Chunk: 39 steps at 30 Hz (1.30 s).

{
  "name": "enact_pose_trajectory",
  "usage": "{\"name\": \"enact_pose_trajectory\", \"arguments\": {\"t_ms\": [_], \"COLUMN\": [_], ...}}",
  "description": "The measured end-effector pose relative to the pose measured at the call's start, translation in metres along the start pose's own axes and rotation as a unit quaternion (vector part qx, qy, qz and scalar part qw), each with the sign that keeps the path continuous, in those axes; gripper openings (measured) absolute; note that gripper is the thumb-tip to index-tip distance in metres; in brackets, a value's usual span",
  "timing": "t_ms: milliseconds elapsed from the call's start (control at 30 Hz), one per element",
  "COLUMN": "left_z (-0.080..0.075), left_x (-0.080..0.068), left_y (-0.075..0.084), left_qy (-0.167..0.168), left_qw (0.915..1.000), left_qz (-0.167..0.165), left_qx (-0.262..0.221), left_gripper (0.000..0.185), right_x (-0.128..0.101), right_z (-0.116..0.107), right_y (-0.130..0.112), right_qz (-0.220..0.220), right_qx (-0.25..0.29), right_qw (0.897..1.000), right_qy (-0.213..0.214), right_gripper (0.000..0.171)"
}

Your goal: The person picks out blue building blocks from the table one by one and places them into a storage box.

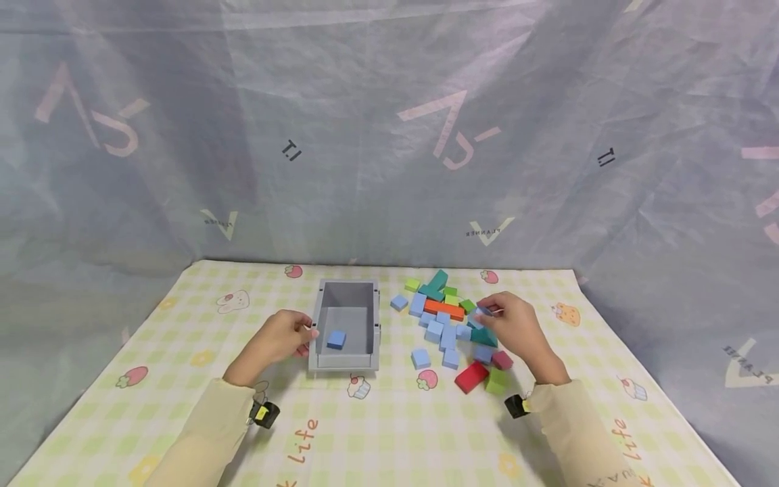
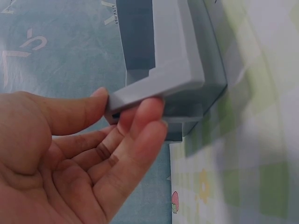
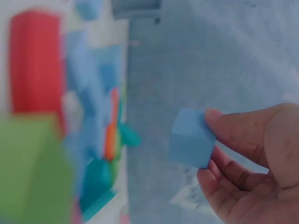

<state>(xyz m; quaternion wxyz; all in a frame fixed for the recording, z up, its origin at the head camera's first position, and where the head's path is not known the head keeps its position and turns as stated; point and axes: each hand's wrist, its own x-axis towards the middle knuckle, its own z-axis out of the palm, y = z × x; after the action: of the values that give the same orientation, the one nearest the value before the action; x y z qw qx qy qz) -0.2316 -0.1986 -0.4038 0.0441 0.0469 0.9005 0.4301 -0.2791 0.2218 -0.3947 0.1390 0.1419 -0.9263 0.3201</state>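
The green-checked cartoon-print tablecloth point(image 1: 389, 433) reads "life" in orange below the grey plastic box point(image 1: 345, 326); the translucent grey backdrop sheet point(image 1: 389, 135) behind it shows mirrored "PLANNER".

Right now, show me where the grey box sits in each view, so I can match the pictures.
Head view: the grey box sits centre-left on the checked cloth, the left hand at its left wall, one blue cube inside.
Left wrist view: upper middle, its corner gripped between thumb and fingers.
Right wrist view: only a blurred grey edge at the top.
Shared landmark: the grey box itself, with the block pile beside it.
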Motion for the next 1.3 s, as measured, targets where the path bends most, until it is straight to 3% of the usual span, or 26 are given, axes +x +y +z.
{"name": "enact_pose_trajectory", "arguments": {"t_ms": [133, 333, 500, 700, 1000, 1300], "left_z": [0.000, 0.002, 0.003, 0.003, 0.002, 0.000], "left_x": [-0.001, -0.001, -0.001, 0.000, 0.002, 0.000], "left_y": [0.001, 0.001, -0.001, -0.002, -0.001, -0.001], "left_qy": [0.001, 0.002, 0.004, 0.009, 0.009, 0.006], "left_qw": [1.0000, 1.0000, 1.0000, 1.0000, 0.9999, 0.9999], "left_qz": [-0.004, -0.006, -0.006, -0.003, -0.002, -0.007], "left_qx": [0.003, -0.004, -0.005, -0.002, -0.007, -0.009], "left_gripper": [0.038, 0.037, 0.037, 0.037, 0.037, 0.036], "right_x": [0.010, 0.023, 0.031, 0.035, 0.027, 0.025], "right_z": [-0.001, 0.004, 0.019, 0.051, 0.107, 0.136], "right_y": [-0.025, -0.068, -0.099, -0.127, -0.145, -0.147], "right_qz": [-0.017, -0.078, -0.110, -0.148, -0.152, -0.178], "right_qx": [0.021, 0.056, 0.082, 0.072, 0.080, 0.031], "right_qw": [1.000, 0.995, 0.990, 0.986, 0.979, 0.980], "right_qy": [0.002, -0.005, -0.023, -0.038, -0.110, -0.084], "right_gripper": [0.021, 0.024, 0.022, 0.018, 0.017, 0.018]}}
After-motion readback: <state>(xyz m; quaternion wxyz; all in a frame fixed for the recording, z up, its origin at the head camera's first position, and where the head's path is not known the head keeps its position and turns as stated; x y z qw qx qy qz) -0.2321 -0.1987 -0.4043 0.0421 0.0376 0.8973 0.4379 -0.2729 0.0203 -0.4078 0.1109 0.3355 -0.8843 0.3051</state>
